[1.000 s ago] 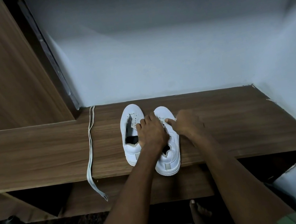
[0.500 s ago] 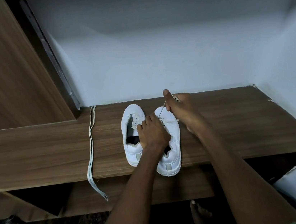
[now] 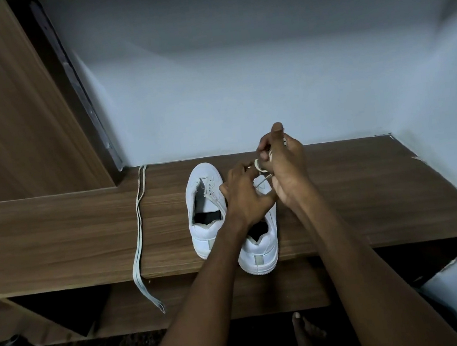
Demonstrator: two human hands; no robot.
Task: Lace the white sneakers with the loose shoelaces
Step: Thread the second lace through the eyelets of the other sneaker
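The right sneaker (image 3: 261, 251) is being laced on the wooden shelf (image 3: 370, 197), beside the left sneaker (image 3: 204, 205). Its lace (image 3: 259, 165) is being pinched and drawn upward by the right hand (image 3: 286, 165), while it is also being gripped by the curled fingers of the left hand (image 3: 243, 197). The second shoelace (image 3: 140, 236) is lying unused at the shelf edge. Probably the lace end is next to be guided into the following eyelet.

right sneaker (image 3: 261, 251) toe hidden behind hands (image 3: 246, 196)
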